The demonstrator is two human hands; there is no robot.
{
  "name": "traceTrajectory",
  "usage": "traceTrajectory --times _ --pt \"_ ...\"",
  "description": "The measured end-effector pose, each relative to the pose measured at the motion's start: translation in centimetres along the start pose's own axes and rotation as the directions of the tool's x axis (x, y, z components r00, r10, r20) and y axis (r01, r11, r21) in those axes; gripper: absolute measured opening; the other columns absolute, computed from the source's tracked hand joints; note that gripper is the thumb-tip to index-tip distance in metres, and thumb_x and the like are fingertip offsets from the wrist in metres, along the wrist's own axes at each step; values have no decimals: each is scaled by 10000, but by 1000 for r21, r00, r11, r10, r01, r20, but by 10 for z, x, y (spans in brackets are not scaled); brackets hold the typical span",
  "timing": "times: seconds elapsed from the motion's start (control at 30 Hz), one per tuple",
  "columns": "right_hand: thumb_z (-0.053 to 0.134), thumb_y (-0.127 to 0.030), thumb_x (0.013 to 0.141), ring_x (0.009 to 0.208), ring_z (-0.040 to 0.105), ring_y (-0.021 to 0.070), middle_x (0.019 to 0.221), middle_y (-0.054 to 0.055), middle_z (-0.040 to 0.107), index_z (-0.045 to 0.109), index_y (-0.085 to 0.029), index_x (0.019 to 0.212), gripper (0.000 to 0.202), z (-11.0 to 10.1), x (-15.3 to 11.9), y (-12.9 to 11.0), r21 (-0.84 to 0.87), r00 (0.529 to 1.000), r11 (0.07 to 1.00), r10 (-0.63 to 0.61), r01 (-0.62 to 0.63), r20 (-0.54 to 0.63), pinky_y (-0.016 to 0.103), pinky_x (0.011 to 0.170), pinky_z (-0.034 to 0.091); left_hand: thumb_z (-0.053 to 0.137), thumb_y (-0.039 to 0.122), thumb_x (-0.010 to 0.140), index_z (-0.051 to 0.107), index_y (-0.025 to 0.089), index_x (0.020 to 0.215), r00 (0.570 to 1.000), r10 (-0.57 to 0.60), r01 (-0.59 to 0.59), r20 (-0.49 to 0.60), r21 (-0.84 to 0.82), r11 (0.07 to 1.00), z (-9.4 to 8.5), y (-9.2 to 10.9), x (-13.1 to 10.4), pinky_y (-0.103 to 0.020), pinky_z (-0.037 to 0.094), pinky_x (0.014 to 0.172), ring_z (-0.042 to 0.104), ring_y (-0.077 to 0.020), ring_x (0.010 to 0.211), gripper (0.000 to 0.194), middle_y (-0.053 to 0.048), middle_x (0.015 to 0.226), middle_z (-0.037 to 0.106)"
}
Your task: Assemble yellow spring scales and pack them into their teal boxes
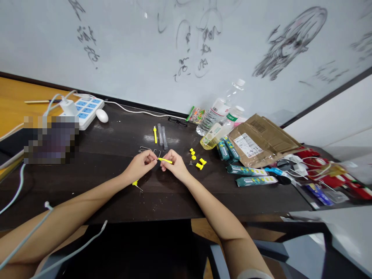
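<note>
Over the middle of the dark desk, my right hand (175, 166) is closed around a slim yellow plastic stick (165, 160). My left hand (142, 164) pinches at the stick's left tip; whether it grips the tip or a tiny part there is too small to tell. Bent metal wires (145, 149) lie just behind my left hand. A similar yellow stick (155, 135) rests farther back, beside clear tubes (162, 136). Several small yellow plastic parts (199, 166) and a small spring (191, 163) are right of my right hand. Another yellow piece (135, 183) with a thin wire lies below my left wrist.
At the right stand two bottles (216, 133), beside green boxes (251, 170) and a cardboard parcel (258, 141). A power strip (90, 110) and a white mouse (102, 115) are at the left. White cables (84, 248) cross the lower left. A whiteboard (130, 50) rises behind the desk.
</note>
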State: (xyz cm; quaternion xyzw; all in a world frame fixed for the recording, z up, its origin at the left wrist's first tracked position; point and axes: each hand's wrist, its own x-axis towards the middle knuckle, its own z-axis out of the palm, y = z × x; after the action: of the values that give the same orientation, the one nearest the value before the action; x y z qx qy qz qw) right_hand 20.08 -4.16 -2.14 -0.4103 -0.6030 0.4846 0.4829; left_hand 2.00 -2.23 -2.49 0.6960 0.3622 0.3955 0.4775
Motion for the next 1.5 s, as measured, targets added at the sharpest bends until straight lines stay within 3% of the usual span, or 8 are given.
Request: traceTrajectory --times 0.27,0.57,0.8,1.03,1.13,1.27,1.5 --pt "679 -308 725 490 568 83 646 -37 611 441 -204 722 260 1 -1 0 -27 999 1000 -9 9 -30 218 488 469 597 276 786 581 177 838 1000 16 -16 -3 28 999 0 -1 -1 -213 429 562 533 -103 603 113 6 713 575" --pt "693 -362 727 482 591 95 651 -36 611 423 -204 722 313 0 -1 2 1 1000 1000 1 -1 -8 230 484 486 592 257 786 579 174 824 999 44 -43 -11 67 997 0 -1 0 -213 436 565 531 -101 602 92 3 714 585" --pt "653 -362 787 546 597 86 716 -19 624 426 -200 781 279 -2 -2 0 -30 996 1000 -7 10 87 227 547 487 594 260 783 576 168 824 1000 16 -16 -5 56 998 0 -2 -1 -208 444 546 540 -98 596 103 -3 731 609" --pt "556 -422 863 485 536 76 713 -37 635 361 -226 928 284 -1 -2 11 3 971 998 55 -57 233 197 473 443 612 251 761 540 156 835 992 -118 122 38 -133 984 2 -6 3 -220 488 472 550 -95 545 141 10 698 598" --pt "534 -426 875 467 501 75 689 -47 623 348 -232 937 276 1 -2 14 -20 969 998 55 -52 242 187 450 402 622 216 746 531 147 811 983 -178 185 51 -239 953 5 -3 4 -217 491 452 539 -86 505 132 19 645 591" --pt "502 -388 893 456 445 74 676 -48 610 350 -230 929 222 2 -4 12 -102 977 995 24 -2 210 188 453 352 626 165 735 535 137 797 966 -252 255 49 -304 918 8 3 4 -212 492 451 540 -80 481 113 21 611 602" --pt "440 -238 901 671 587 136 732 -18 615 404 -220 890 42 3 -9 4 -481 986 866 -78 140 146 264 669 421 607 148 756 542 129 785 942 -326 330 77 -372 868 9 6 1 -216 489 475 549 -74 462 74 7 628 633"
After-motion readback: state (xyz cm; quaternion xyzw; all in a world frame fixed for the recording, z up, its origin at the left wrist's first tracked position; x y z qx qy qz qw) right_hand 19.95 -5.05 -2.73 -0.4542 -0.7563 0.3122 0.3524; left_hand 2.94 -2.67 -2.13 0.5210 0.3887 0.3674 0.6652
